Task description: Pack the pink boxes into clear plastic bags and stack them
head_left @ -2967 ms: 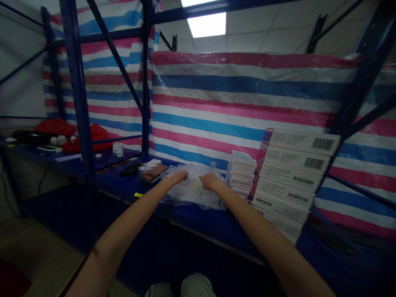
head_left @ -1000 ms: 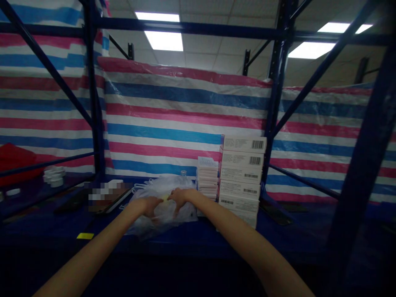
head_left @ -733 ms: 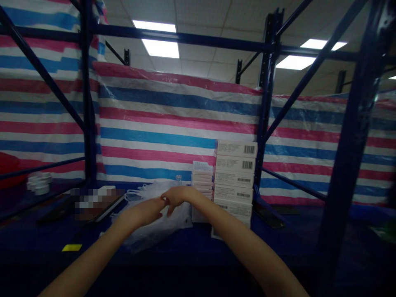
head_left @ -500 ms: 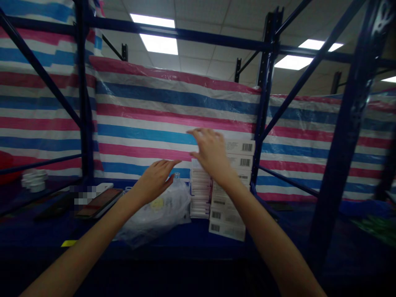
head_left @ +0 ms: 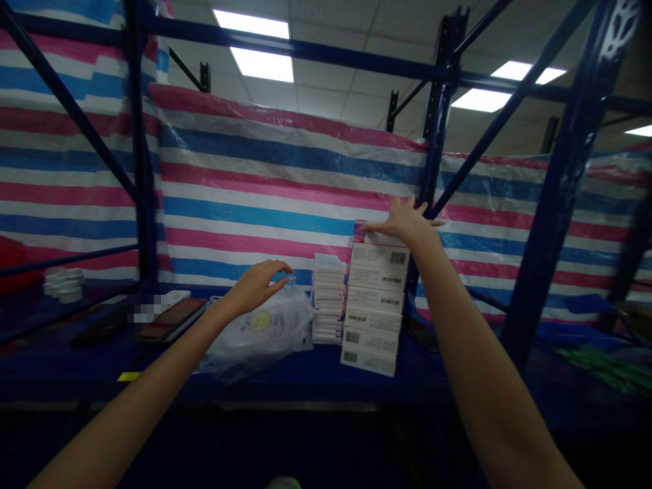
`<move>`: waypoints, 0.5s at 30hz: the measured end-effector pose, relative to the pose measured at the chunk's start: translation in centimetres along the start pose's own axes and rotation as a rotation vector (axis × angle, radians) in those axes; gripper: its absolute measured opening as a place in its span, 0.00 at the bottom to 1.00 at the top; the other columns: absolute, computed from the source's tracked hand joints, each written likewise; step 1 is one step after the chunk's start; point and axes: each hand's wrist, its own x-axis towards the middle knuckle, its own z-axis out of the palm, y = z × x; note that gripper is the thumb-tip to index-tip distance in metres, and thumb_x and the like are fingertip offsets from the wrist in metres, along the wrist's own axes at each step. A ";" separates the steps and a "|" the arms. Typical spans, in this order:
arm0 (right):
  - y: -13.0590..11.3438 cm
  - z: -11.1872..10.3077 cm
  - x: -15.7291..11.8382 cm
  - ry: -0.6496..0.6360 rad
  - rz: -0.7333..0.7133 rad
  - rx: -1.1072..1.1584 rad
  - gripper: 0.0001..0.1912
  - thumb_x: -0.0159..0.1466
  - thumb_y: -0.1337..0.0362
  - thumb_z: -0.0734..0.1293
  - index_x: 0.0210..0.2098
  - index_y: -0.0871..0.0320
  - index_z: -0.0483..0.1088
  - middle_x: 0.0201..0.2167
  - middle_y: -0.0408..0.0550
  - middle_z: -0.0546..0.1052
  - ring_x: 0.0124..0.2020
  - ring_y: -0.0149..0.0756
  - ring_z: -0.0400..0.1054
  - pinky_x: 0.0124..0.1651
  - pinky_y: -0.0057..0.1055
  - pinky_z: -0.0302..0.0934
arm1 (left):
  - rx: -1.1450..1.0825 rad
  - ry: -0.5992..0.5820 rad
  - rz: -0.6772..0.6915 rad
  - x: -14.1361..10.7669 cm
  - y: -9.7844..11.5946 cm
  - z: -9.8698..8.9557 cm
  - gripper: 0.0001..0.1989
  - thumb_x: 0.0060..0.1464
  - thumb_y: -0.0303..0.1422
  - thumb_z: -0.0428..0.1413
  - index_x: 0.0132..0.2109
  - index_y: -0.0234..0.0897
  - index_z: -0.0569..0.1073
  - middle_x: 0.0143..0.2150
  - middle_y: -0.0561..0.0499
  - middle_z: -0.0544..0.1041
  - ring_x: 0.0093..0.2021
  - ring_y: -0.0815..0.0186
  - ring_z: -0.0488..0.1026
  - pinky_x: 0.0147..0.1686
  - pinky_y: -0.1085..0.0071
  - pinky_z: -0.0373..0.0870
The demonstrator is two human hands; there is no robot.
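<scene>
My right hand (head_left: 405,221) is at the top of a stack of white cartons (head_left: 374,299) with barcodes, its fingers spread over the uppermost carton (head_left: 383,238). That carton shows a purple end and is partly hidden by the hand; no closed grip is visible. My left hand (head_left: 259,284) hovers above a clear plastic bag (head_left: 269,333), with thumb and fingers apart and nothing between them. Close to its fingertips is the top of a small clear bottle (head_left: 291,279). Between the bag and the cartons stands a column of thin white packs (head_left: 327,299).
Phone-like devices (head_left: 173,320) lie on the blue shelf (head_left: 305,380) at left, near white jars (head_left: 68,285). Blue rack posts (head_left: 432,149) and diagonal braces frame both sides. A striped plastic sheet (head_left: 285,183) hangs behind. Green material (head_left: 606,367) lies at far right.
My right hand has moved right, from in front of the stack to its top, and its fingers have spread. The left hand stays over the bag. The view has shifted slightly.
</scene>
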 end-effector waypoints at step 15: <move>-0.7 4.0 -3.8 0.273 0.005 0.115 0.43 0.50 0.39 0.61 0.58 0.57 0.51 0.60 0.62 0.48 0.58 0.61 0.42 0.47 0.67 0.44 | -0.217 -0.058 -0.040 -0.4 0.7 1.9 0.14 0.57 0.38 0.44 0.42 0.37 0.70 0.43 0.49 0.73 0.45 0.62 0.68 0.46 0.66 0.63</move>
